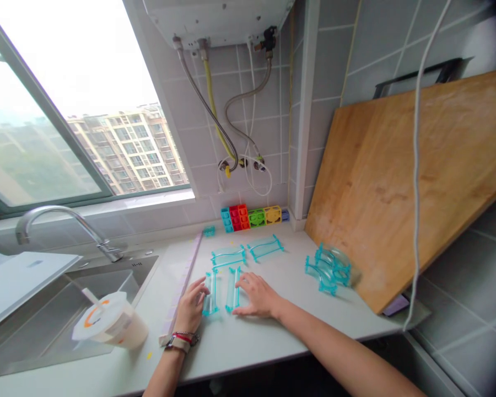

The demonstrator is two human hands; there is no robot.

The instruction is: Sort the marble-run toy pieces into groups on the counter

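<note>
Two clear plastic track pieces with turquoise edges lie upright side by side on the counter, a left track piece and a right track piece. My left hand rests at the outer edge of the left one, its fingers loosely bent and apart. At the outer side of the right one is my right hand, thumb and fingers spread along its edge. Behind them lie a wavy track piece and another wavy track piece. Several curved track pieces are heaped farther right.
A row of coloured blocks stands against the wall. A long pale strip lies left of my hands, near a lidded cup beside the sink. A wooden board leans at right, with a white cable hanging before it.
</note>
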